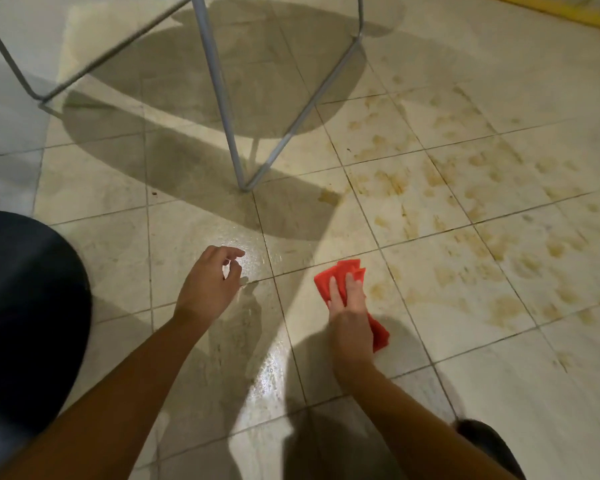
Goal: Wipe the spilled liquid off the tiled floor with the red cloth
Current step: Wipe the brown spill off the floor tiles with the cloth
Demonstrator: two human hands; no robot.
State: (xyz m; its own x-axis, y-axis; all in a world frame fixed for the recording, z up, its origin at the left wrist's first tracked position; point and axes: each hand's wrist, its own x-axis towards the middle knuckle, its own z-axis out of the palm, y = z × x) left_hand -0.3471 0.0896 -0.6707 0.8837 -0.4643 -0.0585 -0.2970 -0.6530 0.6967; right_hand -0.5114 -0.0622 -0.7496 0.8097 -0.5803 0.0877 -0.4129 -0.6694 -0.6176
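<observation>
My right hand (pixel 349 306) lies flat on the red cloth (pixel 343 275), fingers straight, pressing it onto the tiled floor (pixel 499 393). The cloth is folded and sticks out ahead of and behind the hand. Brownish spilled liquid (pixel 465 209) is smeared in patches over several tiles to the right and ahead of the cloth. My left hand (pixel 210 282) hovers to the left with loosely curled fingers, holding nothing, above a wet shiny streak (pixel 253 271).
Grey metal legs of a table or stool (pixel 222 109) stand just ahead, one foot on the floor near the middle. My dark-clothed knee (pixel 21 306) fills the left; another dark shape (pixel 489 445) is at bottom right. A yellow edge (pixel 551 8) runs along the top right.
</observation>
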